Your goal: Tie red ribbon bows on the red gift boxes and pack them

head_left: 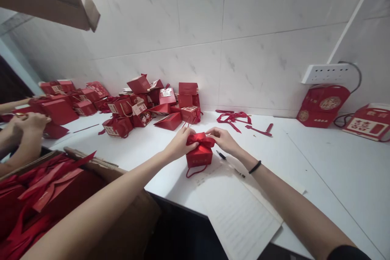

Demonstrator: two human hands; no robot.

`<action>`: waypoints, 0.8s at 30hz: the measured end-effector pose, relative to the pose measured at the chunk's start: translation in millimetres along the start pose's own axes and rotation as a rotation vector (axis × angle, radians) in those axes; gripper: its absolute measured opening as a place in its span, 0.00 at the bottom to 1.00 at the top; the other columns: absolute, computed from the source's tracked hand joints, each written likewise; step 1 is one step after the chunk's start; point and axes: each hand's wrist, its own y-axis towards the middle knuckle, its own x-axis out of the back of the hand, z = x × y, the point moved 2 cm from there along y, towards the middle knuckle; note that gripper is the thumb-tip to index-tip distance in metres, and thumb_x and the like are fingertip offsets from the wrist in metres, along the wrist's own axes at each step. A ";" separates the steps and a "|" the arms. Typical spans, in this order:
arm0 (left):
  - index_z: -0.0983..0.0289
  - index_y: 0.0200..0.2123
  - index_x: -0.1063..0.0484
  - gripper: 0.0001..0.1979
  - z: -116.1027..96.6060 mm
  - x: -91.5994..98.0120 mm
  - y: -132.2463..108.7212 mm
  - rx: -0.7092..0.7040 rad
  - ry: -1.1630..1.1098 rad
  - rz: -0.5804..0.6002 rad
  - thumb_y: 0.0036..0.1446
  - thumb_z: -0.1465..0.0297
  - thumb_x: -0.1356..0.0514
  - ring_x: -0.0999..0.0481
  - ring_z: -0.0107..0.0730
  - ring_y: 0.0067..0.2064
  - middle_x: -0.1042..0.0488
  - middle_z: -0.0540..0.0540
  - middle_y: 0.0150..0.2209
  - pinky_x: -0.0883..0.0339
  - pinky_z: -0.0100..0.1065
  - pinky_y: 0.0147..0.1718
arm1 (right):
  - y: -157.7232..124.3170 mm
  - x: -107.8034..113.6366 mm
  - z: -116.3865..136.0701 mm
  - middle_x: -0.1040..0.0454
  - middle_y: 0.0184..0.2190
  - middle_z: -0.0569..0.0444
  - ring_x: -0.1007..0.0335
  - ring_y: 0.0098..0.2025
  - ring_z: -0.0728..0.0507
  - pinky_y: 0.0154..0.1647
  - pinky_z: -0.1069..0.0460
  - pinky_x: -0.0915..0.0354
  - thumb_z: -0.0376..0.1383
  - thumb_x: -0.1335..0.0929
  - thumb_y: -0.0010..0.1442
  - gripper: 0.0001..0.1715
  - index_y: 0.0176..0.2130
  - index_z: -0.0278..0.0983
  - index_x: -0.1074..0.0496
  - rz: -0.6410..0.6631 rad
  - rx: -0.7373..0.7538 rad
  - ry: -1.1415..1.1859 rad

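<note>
A small red gift box (199, 158) stands on the white tabletop, with a cord handle hanging down its front. Across its top lies a red ribbon bow (201, 139). My left hand (181, 142) pinches the bow's left loop, thumb in front. On the other side my right hand (224, 139) has its fingertips closed on the right loop. Just right of the box, a black pen (230, 163) rests on written sheets of paper (240, 215).
Red boxes (120, 126) are heaped along the wall. Loose red ribbon (234, 120) lies behind my hands. A cardboard carton (137, 207) of red boxes is at lower left. Another person's hands (30, 124) work at far left. A power strip (326, 74) sits above a red box (323, 105).
</note>
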 end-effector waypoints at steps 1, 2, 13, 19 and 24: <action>0.63 0.36 0.36 0.10 -0.4 -0.2 -0.8 -0.020 0.004 -0.014 0.50 0.69 0.41 0.34 0.35 0.41 0.37 0.54 0.37 0.35 0.40 0.42 | -0.5 1.5 2.2 0.29 0.26 0.54 0.34 0.29 0.47 0.31 0.52 0.38 0.43 0.31 0.47 0.16 0.31 0.33 0.30 0.040 -0.020 0.002; 0.63 0.34 0.36 0.08 -1.0 -0.8 -1.5 -0.044 0.009 -0.026 0.50 0.70 0.41 0.34 0.35 0.41 0.37 0.54 0.37 0.35 0.39 0.42 | -1.0 3.3 4.3 0.29 0.27 0.53 0.33 0.30 0.47 0.31 0.53 0.38 0.43 0.30 0.46 0.16 0.30 0.33 0.31 0.090 -0.050 0.004; 0.64 0.28 0.35 0.03 -14.3 -7.9 -14.9 -0.361 0.282 -0.194 0.54 0.71 0.43 0.38 0.37 0.42 0.36 0.56 0.37 0.37 0.40 0.43 | -5.9 13.8 13.3 0.30 0.23 0.56 0.35 0.26 0.49 0.25 0.56 0.41 0.35 0.31 0.47 0.07 0.25 0.33 0.32 0.309 -0.119 -0.269; 0.64 0.27 0.34 0.03 -8.8 -6.6 -7.1 -0.207 0.204 -0.163 0.52 0.73 0.42 0.38 0.36 0.42 0.36 0.55 0.40 0.38 0.40 0.44 | -4.2 11.2 1.6 0.29 0.23 0.55 0.34 0.26 0.49 0.25 0.56 0.40 0.34 0.33 0.47 0.05 0.27 0.33 0.33 0.285 -0.161 -0.275; 0.64 0.27 0.35 0.04 -6.0 -5.9 -2.9 -0.170 0.156 -0.145 0.53 0.72 0.43 0.37 0.36 0.42 0.36 0.55 0.39 0.38 0.41 0.44 | -4.3 10.8 0.1 0.30 0.21 0.54 0.35 0.25 0.49 0.25 0.56 0.39 0.38 0.31 0.46 0.11 0.25 0.31 0.31 0.304 -0.219 -0.213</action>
